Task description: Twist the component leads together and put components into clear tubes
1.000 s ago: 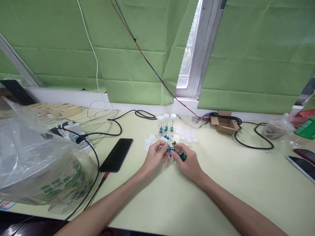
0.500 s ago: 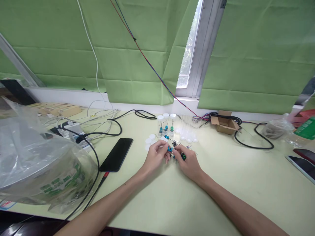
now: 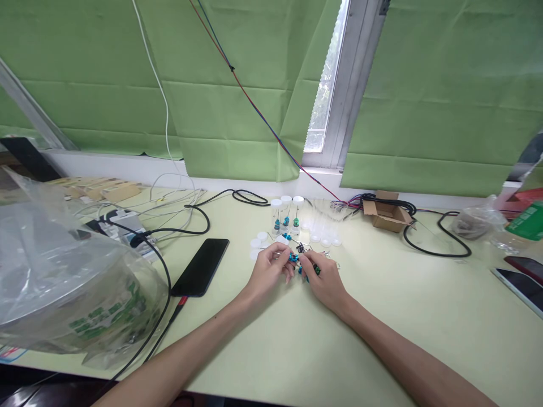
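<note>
A small shiny blue part [image 3: 293, 258] with a thin rod is pinched between the thumb and fingers of my left hand [image 3: 269, 265]. My right hand [image 3: 324, 278] has its thumb and forefinger closed at the right end of that part; anything else in the pinch is too small to make out. Under the right fingers lie small green parts [image 3: 317, 269], partly hidden. Just beyond my hands, a black part [image 3: 300, 247] and a blue part [image 3: 287, 237] rest on the table. Behind them stand clear tubes [image 3: 296, 213] with white caps, holding blue and green parts on rods.
White caps [image 3: 255, 243] lie left of the parts, with more clear tubes [image 3: 324, 229] lying at the right. A black phone [image 3: 201, 267] and a bagged tub [image 3: 76, 282] occupy the left. An open cardboard box [image 3: 387, 215] and black cables [image 3: 439, 254] sit at the back right.
My right fingertips have shifted slightly to the right and turned a little at the blue part. My left hand stays in the same place.
</note>
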A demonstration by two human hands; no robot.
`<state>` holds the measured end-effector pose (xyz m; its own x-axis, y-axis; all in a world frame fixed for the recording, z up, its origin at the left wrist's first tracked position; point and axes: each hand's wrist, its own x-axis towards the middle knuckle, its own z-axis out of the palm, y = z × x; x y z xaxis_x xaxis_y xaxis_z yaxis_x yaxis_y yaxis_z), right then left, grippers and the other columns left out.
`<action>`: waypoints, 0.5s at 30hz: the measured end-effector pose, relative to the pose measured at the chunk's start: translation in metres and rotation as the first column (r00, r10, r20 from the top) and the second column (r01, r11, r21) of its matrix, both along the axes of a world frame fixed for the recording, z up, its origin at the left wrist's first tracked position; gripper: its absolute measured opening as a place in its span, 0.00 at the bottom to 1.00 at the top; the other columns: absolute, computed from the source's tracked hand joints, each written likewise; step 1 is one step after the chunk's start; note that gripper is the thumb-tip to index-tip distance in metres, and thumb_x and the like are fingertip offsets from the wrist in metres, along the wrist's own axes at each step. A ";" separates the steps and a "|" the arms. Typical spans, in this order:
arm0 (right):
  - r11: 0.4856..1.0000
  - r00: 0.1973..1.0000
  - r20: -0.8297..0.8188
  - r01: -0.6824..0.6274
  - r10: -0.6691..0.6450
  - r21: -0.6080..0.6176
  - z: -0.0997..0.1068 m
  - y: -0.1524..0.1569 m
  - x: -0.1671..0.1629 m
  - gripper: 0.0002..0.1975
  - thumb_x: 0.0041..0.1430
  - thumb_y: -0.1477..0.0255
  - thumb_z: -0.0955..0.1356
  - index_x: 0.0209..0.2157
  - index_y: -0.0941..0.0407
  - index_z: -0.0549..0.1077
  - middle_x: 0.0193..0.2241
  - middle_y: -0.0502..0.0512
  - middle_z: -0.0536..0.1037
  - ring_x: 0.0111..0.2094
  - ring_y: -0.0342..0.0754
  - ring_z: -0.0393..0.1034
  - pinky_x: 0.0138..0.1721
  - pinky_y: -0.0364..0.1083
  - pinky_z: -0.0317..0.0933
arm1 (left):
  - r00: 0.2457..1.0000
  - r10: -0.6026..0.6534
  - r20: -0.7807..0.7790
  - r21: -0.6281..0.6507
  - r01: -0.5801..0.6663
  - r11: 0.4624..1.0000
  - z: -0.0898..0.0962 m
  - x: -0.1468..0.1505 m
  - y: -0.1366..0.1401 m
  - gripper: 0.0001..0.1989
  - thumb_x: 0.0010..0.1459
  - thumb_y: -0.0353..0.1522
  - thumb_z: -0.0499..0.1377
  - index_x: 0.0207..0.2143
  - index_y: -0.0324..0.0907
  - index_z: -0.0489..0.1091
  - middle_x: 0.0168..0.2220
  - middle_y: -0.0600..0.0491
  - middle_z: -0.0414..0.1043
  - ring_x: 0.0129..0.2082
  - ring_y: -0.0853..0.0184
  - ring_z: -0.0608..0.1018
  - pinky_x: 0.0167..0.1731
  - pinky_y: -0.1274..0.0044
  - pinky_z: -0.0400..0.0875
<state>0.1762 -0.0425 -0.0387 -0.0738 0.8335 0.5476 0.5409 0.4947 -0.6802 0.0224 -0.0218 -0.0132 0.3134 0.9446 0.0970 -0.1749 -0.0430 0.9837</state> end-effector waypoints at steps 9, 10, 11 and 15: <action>0.996 0.991 -0.097 -0.085 0.088 0.030 0.000 -0.002 0.000 0.07 0.64 0.69 0.65 0.42 0.55 0.69 0.26 0.49 0.74 0.27 0.45 0.69 0.33 0.44 0.64 | 0.998 0.013 0.061 -0.054 -0.010 0.999 -0.002 -0.002 0.003 0.13 0.55 0.41 0.63 0.30 0.41 0.69 0.21 0.54 0.70 0.21 0.70 0.72 0.21 0.78 0.64; 0.996 0.991 -0.097 -0.084 0.087 0.029 0.000 -0.002 0.000 0.07 0.64 0.69 0.65 0.42 0.55 0.69 0.26 0.49 0.74 0.27 0.45 0.69 0.33 0.44 0.64 | 0.998 0.012 0.059 -0.053 -0.009 0.999 -0.002 -0.002 0.003 0.13 0.55 0.41 0.63 0.30 0.41 0.69 0.22 0.54 0.70 0.21 0.70 0.72 0.21 0.78 0.64; 0.996 0.991 -0.098 -0.084 0.086 0.027 -0.001 -0.002 0.000 0.07 0.64 0.69 0.65 0.42 0.55 0.69 0.26 0.49 0.74 0.27 0.45 0.69 0.32 0.44 0.64 | 0.998 0.012 0.056 -0.051 -0.009 0.999 -0.002 -0.002 0.003 0.13 0.55 0.41 0.63 0.30 0.41 0.69 0.22 0.54 0.70 0.21 0.70 0.72 0.21 0.78 0.64; 0.997 0.992 -0.093 -0.080 0.081 0.018 -0.003 -0.001 0.000 0.06 0.64 0.69 0.65 0.41 0.55 0.70 0.25 0.49 0.74 0.26 0.45 0.69 0.32 0.43 0.63 | 1.000 0.014 0.017 -0.023 -0.013 1.000 -0.001 -0.002 0.002 0.11 0.57 0.40 0.62 0.30 0.41 0.69 0.21 0.54 0.70 0.20 0.70 0.71 0.21 0.78 0.64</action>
